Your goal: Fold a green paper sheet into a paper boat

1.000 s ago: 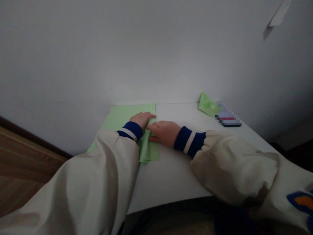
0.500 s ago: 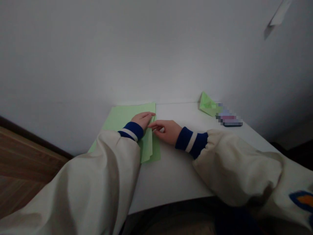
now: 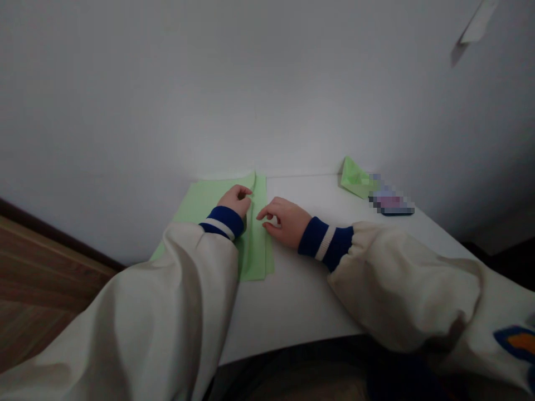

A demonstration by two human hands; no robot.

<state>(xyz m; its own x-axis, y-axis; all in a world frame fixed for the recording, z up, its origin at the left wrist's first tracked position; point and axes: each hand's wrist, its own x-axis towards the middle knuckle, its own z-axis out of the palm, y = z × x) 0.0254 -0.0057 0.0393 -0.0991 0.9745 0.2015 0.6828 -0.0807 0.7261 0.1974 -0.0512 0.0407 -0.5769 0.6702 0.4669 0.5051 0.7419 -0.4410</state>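
Head camera looks down past a baggy cream left sleeve (image 3: 137,312) and a matching right sleeve (image 3: 401,284), each ending in a ribbed navy-and-white cuff (image 3: 221,221). Just beyond the left cuff, the left hand (image 3: 236,201) sits on a light green paper sheet (image 3: 209,203), fingers curled at a raised fold (image 3: 252,234); whether they pinch the paper or only rest against it, I cannot tell. The right hand (image 3: 282,223) lies on the white table (image 3: 301,312) just beside the sheet's right side, fingers loosely curled and thumb parted from them, nothing pinched.

The sheet lies flat on the table's far left part, its raised fold running away from the person. So far, it appears to have this lengthwise fold and narrow layers along its right side; the broad left part shows no visible creases, and the sheet appears far less folded than the small folded green paper boat (image 3: 354,178) near the table's far edge. A pixelated dark object (image 3: 390,201) sits beside that boat, against a pale grey wall (image 3: 267,83).
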